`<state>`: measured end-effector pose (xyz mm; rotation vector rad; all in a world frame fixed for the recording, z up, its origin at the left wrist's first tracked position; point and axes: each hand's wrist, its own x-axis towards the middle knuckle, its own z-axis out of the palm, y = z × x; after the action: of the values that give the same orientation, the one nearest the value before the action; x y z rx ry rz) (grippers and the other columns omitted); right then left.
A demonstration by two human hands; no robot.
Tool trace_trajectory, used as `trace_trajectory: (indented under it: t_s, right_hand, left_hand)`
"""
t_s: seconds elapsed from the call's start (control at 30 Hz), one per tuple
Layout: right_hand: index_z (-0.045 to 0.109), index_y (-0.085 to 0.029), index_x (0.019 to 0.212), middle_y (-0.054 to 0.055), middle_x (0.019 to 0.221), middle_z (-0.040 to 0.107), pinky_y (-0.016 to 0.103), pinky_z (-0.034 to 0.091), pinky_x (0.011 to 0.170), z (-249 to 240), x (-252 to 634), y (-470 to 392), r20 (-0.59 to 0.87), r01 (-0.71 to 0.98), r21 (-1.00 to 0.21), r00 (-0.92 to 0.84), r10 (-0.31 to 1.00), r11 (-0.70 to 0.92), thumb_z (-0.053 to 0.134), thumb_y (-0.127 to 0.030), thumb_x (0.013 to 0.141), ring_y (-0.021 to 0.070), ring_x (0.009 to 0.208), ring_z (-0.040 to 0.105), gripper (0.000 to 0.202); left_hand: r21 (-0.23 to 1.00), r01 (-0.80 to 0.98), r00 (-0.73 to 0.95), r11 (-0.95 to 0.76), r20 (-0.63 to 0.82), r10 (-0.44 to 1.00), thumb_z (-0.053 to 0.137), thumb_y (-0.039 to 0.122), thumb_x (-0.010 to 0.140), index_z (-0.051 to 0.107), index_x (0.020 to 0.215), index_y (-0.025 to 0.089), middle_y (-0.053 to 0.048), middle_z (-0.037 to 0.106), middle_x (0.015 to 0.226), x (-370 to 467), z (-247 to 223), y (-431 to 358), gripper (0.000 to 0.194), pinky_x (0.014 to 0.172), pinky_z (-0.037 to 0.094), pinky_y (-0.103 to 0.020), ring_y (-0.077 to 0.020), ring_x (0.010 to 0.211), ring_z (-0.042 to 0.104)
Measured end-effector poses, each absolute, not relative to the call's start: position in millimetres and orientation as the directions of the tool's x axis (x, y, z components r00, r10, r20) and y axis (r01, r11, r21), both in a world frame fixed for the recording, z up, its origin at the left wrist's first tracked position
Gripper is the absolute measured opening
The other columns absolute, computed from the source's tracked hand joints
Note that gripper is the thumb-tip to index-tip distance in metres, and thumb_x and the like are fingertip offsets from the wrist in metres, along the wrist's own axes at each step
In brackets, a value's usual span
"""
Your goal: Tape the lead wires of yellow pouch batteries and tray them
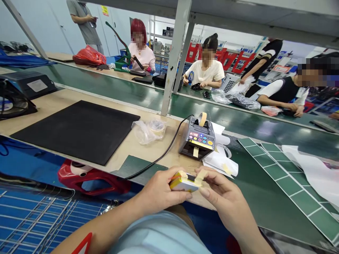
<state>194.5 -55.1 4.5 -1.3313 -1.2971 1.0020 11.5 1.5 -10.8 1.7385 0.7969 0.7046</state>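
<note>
My left hand (159, 189) is closed around a small flat block (182, 185) with a whitish face and yellow edges; its exact kind I cannot make out. A short strip of cream masking tape (200, 176) stands up at the block's right end, pinched between the thumb and fingers of my right hand (224, 190). Another bit of cream tape shows on the block's left end. Just beyond my hands, an electric tape dispenser (197, 139) has its display lit, a tape roll (203, 119) on top and a tape end (196, 152) sticking out in front.
White backing papers (219, 162) lie beside the dispenser, green label strips (286, 176) to the right. A black mat (79, 130) and a plastic bag with tape rolls (150, 130) are left. A black cable (161, 155) crosses the bench. A post (176, 60) rises ahead; co-workers sit opposite.
</note>
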Motion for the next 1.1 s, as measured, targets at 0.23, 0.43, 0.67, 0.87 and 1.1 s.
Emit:
trace_trajectory:
  t_s: [0.23, 0.43, 0.67, 0.87, 1.1]
  right_hand:
    - [0.063, -0.024, 0.100, 0.005, 0.090, 0.059, 0.039, 0.043, 0.083, -0.1, 203.0, -63.2, 0.722, 0.718, -0.506, 0.048, 0.690, 0.479, 0.065, -0.006, 0.074, 0.0213, 0.089, 0.054, 0.031]
    - [0.066, -0.025, 0.102, 0.003, 0.077, 0.061, 0.037, 0.043, 0.074, 13.2, 197.8, -52.7, 0.778, 0.786, -0.239, -0.197, 0.597, 0.570, 0.065, 0.000, 0.071, 0.0184, 0.075, 0.052, 0.039]
    - [0.065, -0.023, 0.102, 0.004, 0.079, 0.061, 0.037, 0.043, 0.075, 16.0, 201.1, -48.4, 0.735, 0.783, -0.218, -0.261, 0.626, 0.583, 0.064, -0.003, 0.074, 0.0191, 0.078, 0.052, 0.035]
    - [0.064, -0.023, 0.090, 0.003, 0.074, 0.058, 0.032, 0.044, 0.066, 22.9, 206.4, -48.7, 0.540, 0.637, -0.538, -0.243, 0.806, 0.552, 0.059, -0.008, 0.081, 0.0174, 0.076, 0.053, 0.018]
    - [0.063, -0.022, 0.089, 0.002, 0.074, 0.056, 0.030, 0.045, 0.064, 28.3, 210.0, -51.3, 0.533, 0.530, -0.590, -0.312, 0.787, 0.609, 0.060, -0.008, 0.079, 0.0162, 0.074, 0.052, 0.017]
  left_hand:
    - [0.951, 0.186, 0.560, -0.248, 0.105, 0.822, 0.070, 0.027, 0.072, 0.058, 0.101, 0.019, 0.003, 0.061, 0.078, 9.6, -9.3, 5.5, 0.032, 0.066, 0.042, -0.021, -0.0132, 0.070, 0.054]
    - [0.862, 0.263, 0.581, -0.432, 0.216, 0.785, 0.069, 0.021, 0.074, 0.061, 0.092, 0.018, 0.004, 0.063, 0.076, 10.1, -5.3, 6.5, 0.020, 0.063, 0.042, -0.019, -0.0122, 0.067, 0.057]
    - [0.746, 0.263, 0.597, -0.611, 0.372, 0.711, 0.064, 0.024, 0.079, 0.061, 0.094, 0.017, 0.000, 0.067, 0.077, 9.1, -6.3, 8.8, 0.017, 0.062, 0.045, -0.020, -0.0133, 0.067, 0.062]
    - [0.567, 0.120, 0.552, -0.815, 0.644, 0.529, 0.059, 0.026, 0.085, 0.055, 0.104, 0.018, -0.006, 0.072, 0.093, 9.7, -20.7, 13.4, 0.021, 0.073, 0.051, -0.022, -0.0160, 0.081, 0.068]
    - [0.501, 0.009, 0.539, -0.865, 0.726, 0.426, 0.060, 0.025, 0.086, 0.051, 0.107, 0.019, -0.007, 0.071, 0.096, 11.9, -27.3, 12.7, 0.023, 0.083, 0.051, -0.025, -0.0170, 0.092, 0.068]
